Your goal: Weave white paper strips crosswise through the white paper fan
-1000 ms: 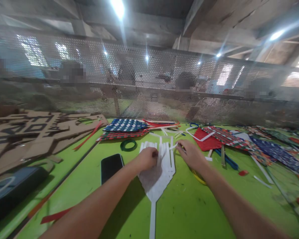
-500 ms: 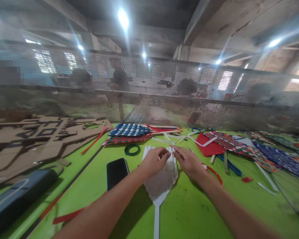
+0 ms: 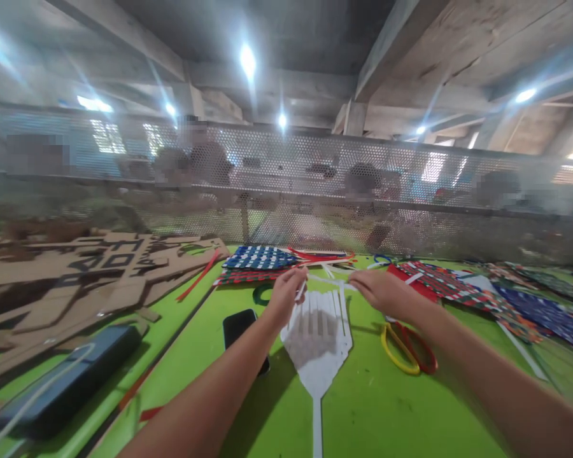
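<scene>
A white strip [image 3: 328, 280] stretches between my two hands, above the far end of a flat white fan-shaped piece [image 3: 318, 346]. That piece has long slits at its far end and a narrow handle pointing towards me. My left hand [image 3: 289, 294] is closed on the strip's left part. At the other end, my right hand [image 3: 375, 289] pinches the strip, with its fingertips pressed together. Scissors with yellow and red handles [image 3: 401, 353] lie below my right hand, their blades hidden. Behind my left forearm rests a dark phone [image 3: 237, 326], partly covered.
Cut cardboard [image 3: 95, 273] is heaped at the left, beyond a dark oblong case [image 3: 71, 381]. Blue-and-white woven pieces [image 3: 260, 257] lie at the back near a green tape roll [image 3: 261, 294]. More woven pieces [image 3: 449, 283] spread right. A perforated metal screen [image 3: 286, 216] borders the table.
My hands have moved apart and a white strip is now drawn between them. The view has shifted, and the yellow scissor handle now shows.
</scene>
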### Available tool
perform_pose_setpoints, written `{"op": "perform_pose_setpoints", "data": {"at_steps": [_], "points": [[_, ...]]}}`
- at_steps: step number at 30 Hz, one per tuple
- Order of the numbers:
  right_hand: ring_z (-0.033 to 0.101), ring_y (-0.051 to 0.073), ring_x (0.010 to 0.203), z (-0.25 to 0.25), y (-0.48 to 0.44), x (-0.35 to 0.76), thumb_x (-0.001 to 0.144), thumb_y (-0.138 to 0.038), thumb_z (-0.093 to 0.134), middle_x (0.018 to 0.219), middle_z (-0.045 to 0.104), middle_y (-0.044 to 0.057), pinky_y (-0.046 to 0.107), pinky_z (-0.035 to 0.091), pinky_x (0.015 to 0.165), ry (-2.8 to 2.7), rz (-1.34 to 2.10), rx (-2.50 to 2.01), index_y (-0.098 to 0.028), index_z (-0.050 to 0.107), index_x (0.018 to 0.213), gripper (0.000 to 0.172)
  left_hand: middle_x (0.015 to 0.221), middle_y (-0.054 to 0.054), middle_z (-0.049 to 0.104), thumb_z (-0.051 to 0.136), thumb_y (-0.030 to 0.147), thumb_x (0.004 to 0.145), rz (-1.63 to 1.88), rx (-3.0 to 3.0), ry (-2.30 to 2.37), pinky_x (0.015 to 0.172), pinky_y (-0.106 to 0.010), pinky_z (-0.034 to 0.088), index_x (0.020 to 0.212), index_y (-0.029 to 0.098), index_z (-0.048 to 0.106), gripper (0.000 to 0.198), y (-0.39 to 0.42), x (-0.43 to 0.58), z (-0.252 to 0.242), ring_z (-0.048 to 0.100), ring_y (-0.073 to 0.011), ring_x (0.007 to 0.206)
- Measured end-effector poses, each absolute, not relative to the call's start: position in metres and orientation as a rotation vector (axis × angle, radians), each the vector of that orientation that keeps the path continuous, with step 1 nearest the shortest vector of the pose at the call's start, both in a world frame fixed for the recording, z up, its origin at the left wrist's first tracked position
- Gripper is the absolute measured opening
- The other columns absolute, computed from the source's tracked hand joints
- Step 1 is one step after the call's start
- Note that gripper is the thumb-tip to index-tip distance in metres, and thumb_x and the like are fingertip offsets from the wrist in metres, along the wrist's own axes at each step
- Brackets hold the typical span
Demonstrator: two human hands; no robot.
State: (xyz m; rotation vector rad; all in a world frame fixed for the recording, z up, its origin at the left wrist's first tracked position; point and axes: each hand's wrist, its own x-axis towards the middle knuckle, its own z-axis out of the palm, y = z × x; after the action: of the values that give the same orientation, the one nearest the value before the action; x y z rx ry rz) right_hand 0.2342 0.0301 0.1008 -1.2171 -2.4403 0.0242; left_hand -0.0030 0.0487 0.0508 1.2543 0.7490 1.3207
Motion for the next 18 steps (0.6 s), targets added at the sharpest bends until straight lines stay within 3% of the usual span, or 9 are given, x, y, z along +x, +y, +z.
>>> {"op": "perform_pose_setpoints", "data": {"at_steps": [3, 8, 10, 12, 15, 18], "points": [[0.07, 0.025, 0.083, 0.145, 0.026, 0.24, 0.106, -0.037, 0.044, 0.092, 0.078, 0.01, 0.037, 0.052, 0.077, -2.414, -0.049, -1.181, -0.021, 0.077, 0.096, 0.038, 0.058, 0.009, 0.032, 0.074, 0.07, 0.075, 1.356, 1.142, 0.709, 0.047, -0.023, 0.021, 0.074, 0.023, 0.048, 0.054, 0.053, -0.012, 0.056, 0.031, -0.0082, 0.049], [0.064, 0.014, 0.071, 0.219, -0.004, 0.214, 0.102, -0.038, 0.06, 0.083, 0.074, 0.0, 0.028, 0.047, 0.064, -2.228, 0.001, -0.931, -0.025, 0.078, 0.095, 0.024, 0.054, 0.006, 0.036, 0.055, 0.081, 0.083, 1.25, 1.091, 0.657, 0.045, -0.024, 0.024, 0.068, 0.02, 0.053, 0.063, 0.049, -0.006, 0.051, 0.034, -0.0095, 0.045], [0.053, 0.008, 0.055, 0.245, -0.018, 0.197, 0.102, -0.034, 0.062, 0.073, 0.068, -0.004, 0.024, 0.038, 0.051, -1.941, 0.026, -0.778, -0.025, 0.078, 0.1, 0.019, 0.051, 0.006, 0.037, 0.056, 0.079, 0.084, 1.222, 1.1, 0.666, 0.044, -0.024, 0.023, 0.067, 0.019, 0.057, 0.063, 0.048, -0.001, 0.045, 0.034, -0.0093, 0.043], [0.049, 0.006, 0.052, 0.264, -0.029, 0.182, 0.101, -0.03, 0.065, 0.068, 0.061, -0.006, 0.023, 0.034, 0.048, -1.665, 0.048, -0.598, -0.022, 0.077, 0.098, 0.015, 0.049, 0.005, 0.039, 0.06, 0.076, 0.083, 1.205, 1.118, 0.686, 0.043, -0.024, 0.023, 0.066, 0.018, 0.06, 0.061, 0.048, 0.001, 0.04, 0.035, -0.009, 0.042], [0.051, 0.006, 0.052, 0.264, -0.035, 0.171, 0.1, -0.034, 0.068, 0.071, 0.063, -0.004, 0.023, 0.038, 0.047, -1.587, 0.087, -0.543, -0.02, 0.074, 0.093, 0.017, 0.048, 0.004, 0.044, 0.063, 0.074, 0.083, 1.179, 1.147, 0.713, 0.043, -0.024, 0.023, 0.065, 0.017, 0.062, 0.06, 0.049, 0.001, 0.037, 0.037, -0.0091, 0.041], [0.055, 0.009, 0.052, 0.223, -0.024, 0.175, 0.098, -0.04, 0.07, 0.068, 0.065, -0.002, 0.024, 0.042, 0.047, -1.682, 0.086, -0.718, -0.02, 0.076, 0.095, 0.021, 0.048, 0.004, 0.045, 0.059, 0.078, 0.083, 1.156, 1.171, 0.721, 0.044, -0.024, 0.025, 0.065, 0.018, 0.062, 0.063, 0.048, 0.0, 0.037, 0.038, -0.0094, 0.042]]}}
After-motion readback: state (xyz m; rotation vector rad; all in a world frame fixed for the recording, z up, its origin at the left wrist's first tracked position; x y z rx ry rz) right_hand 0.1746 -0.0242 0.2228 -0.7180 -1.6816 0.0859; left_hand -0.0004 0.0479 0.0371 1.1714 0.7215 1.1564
